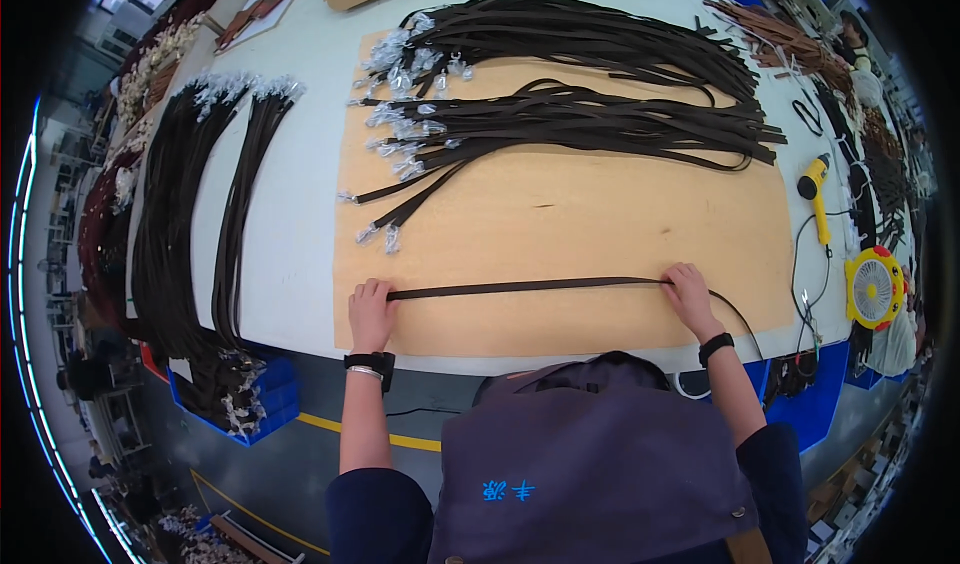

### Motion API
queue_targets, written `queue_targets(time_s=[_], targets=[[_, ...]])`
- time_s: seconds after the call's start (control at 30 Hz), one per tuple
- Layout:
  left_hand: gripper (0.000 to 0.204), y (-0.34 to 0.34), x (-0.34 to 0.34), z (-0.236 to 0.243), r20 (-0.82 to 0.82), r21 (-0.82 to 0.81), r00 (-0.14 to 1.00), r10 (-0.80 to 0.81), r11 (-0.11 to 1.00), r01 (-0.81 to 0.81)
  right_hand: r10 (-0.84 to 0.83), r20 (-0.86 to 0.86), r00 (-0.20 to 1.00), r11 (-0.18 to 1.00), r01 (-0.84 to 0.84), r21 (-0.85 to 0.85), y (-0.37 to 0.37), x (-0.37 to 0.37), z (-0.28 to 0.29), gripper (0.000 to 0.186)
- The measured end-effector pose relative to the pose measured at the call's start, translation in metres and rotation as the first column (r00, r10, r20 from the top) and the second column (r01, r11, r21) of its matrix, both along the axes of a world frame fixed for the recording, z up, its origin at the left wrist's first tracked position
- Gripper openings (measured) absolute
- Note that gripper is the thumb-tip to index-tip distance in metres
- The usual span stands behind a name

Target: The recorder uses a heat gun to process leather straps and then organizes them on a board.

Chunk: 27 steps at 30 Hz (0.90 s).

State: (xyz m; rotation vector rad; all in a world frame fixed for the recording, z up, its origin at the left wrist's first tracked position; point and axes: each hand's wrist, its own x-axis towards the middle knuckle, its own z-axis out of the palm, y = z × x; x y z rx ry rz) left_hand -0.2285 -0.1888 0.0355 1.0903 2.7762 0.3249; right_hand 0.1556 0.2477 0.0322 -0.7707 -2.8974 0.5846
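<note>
On the white worktop (290, 274) lies a tan board (600, 229), its far half heaped with black bundles (590, 129); side straps (170, 194) block the left, by a blue bin (278, 399). Bare board surrounds one strap (520, 287) near the front edge. A yellow fan (875, 289) and slimmer gun (818, 189) crowd the right edge. Left grip (372, 312) and right grip (690, 296) both pinch that strap.

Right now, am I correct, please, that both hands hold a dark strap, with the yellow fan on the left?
Not quite: the head view shows the yellow fan on the right. The left hand and right hand hold a dark strap.
</note>
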Motion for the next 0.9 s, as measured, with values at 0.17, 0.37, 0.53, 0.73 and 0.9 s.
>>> queue_targets(time_s=[0.17, 0.37, 0.53, 0.73, 0.9], targets=[[0.022, -0.017, -0.013, 0.004, 0.041, 0.038, 0.999, -0.034, 0.999, 0.032, 0.108, -0.034, 0.994, 0.990, -0.104, 0.099, 0.021, 0.011, -0.003, 0.013], [0.017, -0.034, -0.014, -0.002, 0.066, 0.092, 0.998, 0.016, 0.995, -0.022, 0.032, 0.067, 0.997, 0.912, -0.056, 0.406, 0.039, 0.045, 0.003, 0.014], [0.017, -0.050, -0.022, -0.007, 0.047, 0.166, 0.999, 0.026, 0.985, -0.033, -0.208, 0.096, 0.973, 0.852, 0.132, 0.506, 0.041, 0.083, -0.017, 0.019], [0.017, -0.047, -0.022, -0.008, 0.138, 0.174, 0.989, 0.050, 0.982, -0.074, -0.321, 0.066, 0.945, 0.795, 0.231, 0.561, 0.051, 0.094, 0.004, 0.020], [0.019, -0.042, -0.023, -0.009, 0.159, 0.163, 0.982, 0.100, 0.979, -0.126, -0.471, 0.153, 0.869, 0.769, 0.320, 0.553, 0.044, 0.127, -0.016, 0.031]])
